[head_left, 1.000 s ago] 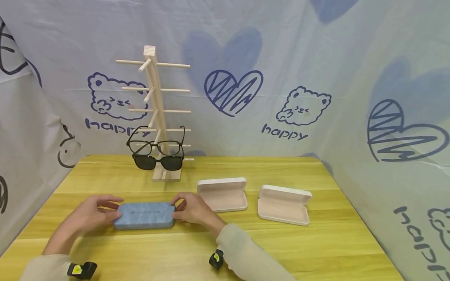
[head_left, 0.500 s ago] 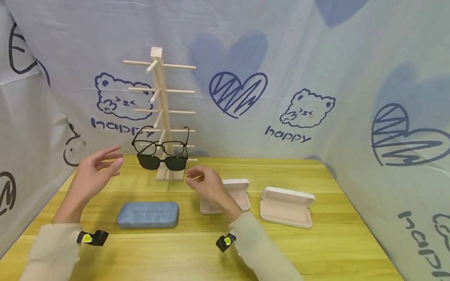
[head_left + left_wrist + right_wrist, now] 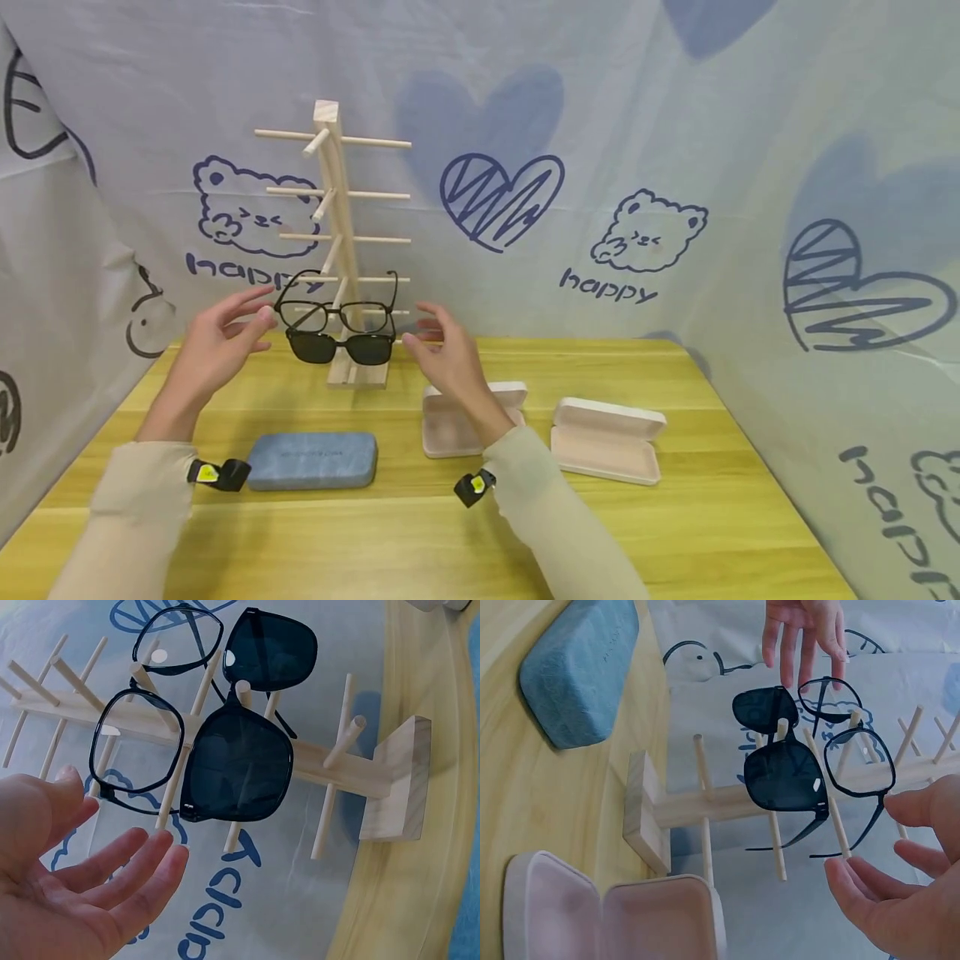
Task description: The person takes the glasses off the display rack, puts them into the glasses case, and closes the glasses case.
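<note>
Both hands were raised on either side of the wooden rack (image 3: 341,250), which stood at twelve o'clock on the desk (image 3: 675,517). The left hand (image 3: 217,346) hovered at nine o'clock of the clear glasses (image 3: 333,312), its fingers (image 3: 135,859) spread wide and holding nothing, their tips just beside the frame's edge. The right hand (image 3: 450,354) hovered at three o'clock of the same pair, fingers (image 3: 862,881) loosely spread and empty, near the temple ends. The clear glasses hung on a lower peg, with the sunglasses (image 3: 341,347) just beneath them on the next peg. A closed blue case (image 3: 311,460) lay on the desk at seven o'clock of the rack. Two open beige cases lay at four o'clock, the nearer one (image 3: 450,429) partly hidden by the right forearm, the farther one (image 3: 606,439) beside it
</note>
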